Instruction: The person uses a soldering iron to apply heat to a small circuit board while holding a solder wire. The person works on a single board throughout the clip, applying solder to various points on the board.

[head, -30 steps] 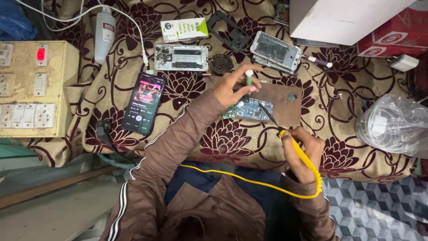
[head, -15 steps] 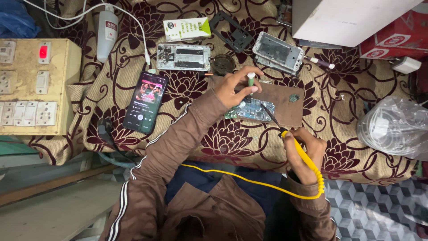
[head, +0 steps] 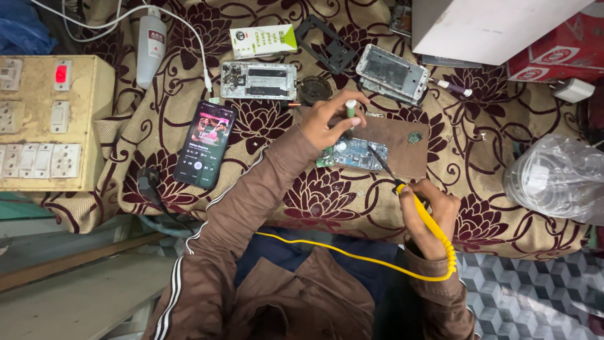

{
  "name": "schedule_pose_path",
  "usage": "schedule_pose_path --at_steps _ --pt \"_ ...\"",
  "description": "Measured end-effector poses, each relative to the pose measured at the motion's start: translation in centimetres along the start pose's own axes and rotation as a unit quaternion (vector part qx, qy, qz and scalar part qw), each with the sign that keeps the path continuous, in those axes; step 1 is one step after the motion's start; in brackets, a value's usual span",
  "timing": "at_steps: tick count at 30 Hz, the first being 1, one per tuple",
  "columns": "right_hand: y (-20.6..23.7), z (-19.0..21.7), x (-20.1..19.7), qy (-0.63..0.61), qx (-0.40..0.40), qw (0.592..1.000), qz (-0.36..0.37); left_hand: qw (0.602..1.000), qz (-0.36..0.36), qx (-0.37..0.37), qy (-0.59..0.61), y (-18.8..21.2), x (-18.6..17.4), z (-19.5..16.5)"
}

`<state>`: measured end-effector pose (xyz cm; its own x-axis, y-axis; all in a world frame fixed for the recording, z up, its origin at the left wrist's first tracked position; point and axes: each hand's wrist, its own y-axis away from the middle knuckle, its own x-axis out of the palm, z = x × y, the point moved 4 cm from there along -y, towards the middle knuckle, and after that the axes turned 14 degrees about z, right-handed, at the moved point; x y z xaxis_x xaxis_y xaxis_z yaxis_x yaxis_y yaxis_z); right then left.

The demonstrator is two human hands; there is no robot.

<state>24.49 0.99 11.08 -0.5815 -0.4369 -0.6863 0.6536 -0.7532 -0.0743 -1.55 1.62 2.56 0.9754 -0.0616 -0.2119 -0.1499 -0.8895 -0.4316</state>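
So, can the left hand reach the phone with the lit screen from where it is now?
Probably yes. The left hand is pinching a small tube over the circuit board, and the phone lies beside that forearm on open cloth with nothing between, though the hand is occupied.

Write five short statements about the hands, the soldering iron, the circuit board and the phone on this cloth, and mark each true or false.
1. The right hand grips a yellow-handled soldering iron. True.
2. The left hand is empty. False: it pinches a small green-and-white tube.
3. The circuit board lies on a brown board. True.
4. The phone screen is dark. False: it is lit.
5. The iron's cord is black. False: it is yellow.
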Motion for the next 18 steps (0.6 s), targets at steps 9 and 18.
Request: schedule_pose_path --at_steps 9,18 --pt "0.1 0.0 0.0 0.003 0.016 1.0 0.002 1.0 -0.004 -0.006 -0.012 -0.1 0.1 1.1" --pt "0.0 0.0 0.1 -0.008 0.016 1.0 0.002 1.0 -0.008 -0.003 0.005 0.0 0.0 1.3"
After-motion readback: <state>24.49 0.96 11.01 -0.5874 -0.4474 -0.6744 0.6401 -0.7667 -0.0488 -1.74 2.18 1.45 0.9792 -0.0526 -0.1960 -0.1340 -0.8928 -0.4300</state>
